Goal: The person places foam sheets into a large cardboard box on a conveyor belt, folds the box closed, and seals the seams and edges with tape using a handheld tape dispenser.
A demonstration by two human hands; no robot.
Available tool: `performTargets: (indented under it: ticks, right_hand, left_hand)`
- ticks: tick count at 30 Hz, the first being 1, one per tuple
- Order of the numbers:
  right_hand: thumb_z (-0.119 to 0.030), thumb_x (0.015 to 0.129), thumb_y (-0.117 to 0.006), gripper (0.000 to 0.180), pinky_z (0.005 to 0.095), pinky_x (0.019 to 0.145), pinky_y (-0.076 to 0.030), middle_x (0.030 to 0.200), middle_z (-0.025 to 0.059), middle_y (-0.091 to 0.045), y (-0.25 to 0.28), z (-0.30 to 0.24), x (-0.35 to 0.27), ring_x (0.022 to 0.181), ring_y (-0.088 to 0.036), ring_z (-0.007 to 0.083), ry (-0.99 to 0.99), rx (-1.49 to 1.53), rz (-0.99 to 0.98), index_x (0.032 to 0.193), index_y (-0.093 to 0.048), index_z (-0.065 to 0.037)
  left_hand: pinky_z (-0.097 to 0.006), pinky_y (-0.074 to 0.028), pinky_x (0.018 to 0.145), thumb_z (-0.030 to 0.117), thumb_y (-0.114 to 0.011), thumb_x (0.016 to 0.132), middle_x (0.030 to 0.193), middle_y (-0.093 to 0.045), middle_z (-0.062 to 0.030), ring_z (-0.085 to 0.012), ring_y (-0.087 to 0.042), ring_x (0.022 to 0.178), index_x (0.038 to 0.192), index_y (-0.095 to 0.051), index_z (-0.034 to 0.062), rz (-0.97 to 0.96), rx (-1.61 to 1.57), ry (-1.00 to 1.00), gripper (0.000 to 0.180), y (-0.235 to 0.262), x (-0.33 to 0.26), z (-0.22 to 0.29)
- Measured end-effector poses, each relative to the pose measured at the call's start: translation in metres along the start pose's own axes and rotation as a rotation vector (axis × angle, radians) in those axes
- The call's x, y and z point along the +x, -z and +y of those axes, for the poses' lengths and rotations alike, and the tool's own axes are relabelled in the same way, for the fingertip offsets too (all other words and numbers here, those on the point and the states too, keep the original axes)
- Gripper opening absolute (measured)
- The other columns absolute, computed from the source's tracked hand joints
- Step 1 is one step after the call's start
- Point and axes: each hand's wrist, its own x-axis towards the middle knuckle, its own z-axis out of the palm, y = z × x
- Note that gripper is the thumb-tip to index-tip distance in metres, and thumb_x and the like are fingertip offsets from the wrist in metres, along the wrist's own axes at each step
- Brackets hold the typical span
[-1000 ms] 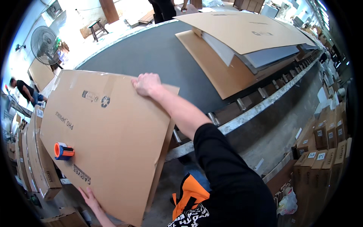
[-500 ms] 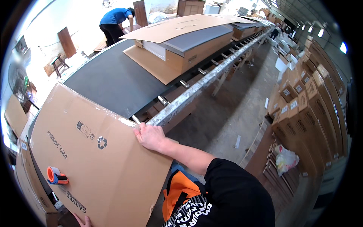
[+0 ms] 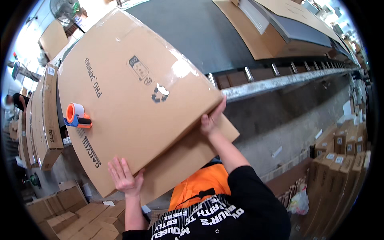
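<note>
A large flat cardboard box [image 3: 132, 116] lies in front of me on the conveyor, clear tape along its far edge. My left hand [image 3: 126, 178] rests on its near edge, fingers spread over the top, thumb at the side. At the right corner my right hand [image 3: 213, 118] grips the box, fingers round the end and thumb on the near side. A brown cardboard flap or sheet [image 3: 180, 164] sticks out below the near edge; which one I cannot tell. On the box's left part stands an orange and blue tape dispenser [image 3: 77, 116], touched by neither hand.
A dark conveyor belt [image 3: 188, 30] with a metal rail [image 3: 280, 82] and rollers runs to the far right, carrying an open carton [image 3: 288, 44] with grey panels. Upright cartons [image 3: 48, 124] stand left. More boxes are stacked right [image 3: 334, 176] and lower left [image 3: 92, 220].
My view has swung left and down. The left hand has come from the lower edge onto the near side of the box top. My right hand has shifted round the right corner.
</note>
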Motion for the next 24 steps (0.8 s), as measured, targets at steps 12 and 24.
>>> performTargets:
  ticks: [12,24]
  right_hand:
    - [-0.042,0.098,-0.035,0.051,0.0384,0.101,-0.043,0.123,0.0083,-0.06,-0.005,-0.06,0.053,0.115,-0.055,0.0246,-1.478,1.196,0.394,0.124,-0.057,-0.004]
    - [-0.003,0.083,-0.058,0.033,0.0412,0.106,-0.039,0.135,0.008,-0.054,-0.152,-0.259,0.138,0.126,-0.048,0.0274,0.669,0.125,-0.367,0.116,-0.06,-0.007]
  left_hand:
    - [-0.059,-0.032,0.11,0.068,-0.074,0.065,0.139,-0.048,-0.0269,-0.0496,-0.041,0.131,0.14,-0.045,0.0038,-0.3,-0.206,0.021,0.103,0.03,0.036,-0.009]
    - [-0.073,-0.028,0.103,0.029,-0.07,0.074,0.145,-0.034,-0.0371,-0.0664,-0.035,0.125,0.142,-0.042,0.0017,-0.409,-0.387,-0.204,0.079,0.003,0.128,0.066]
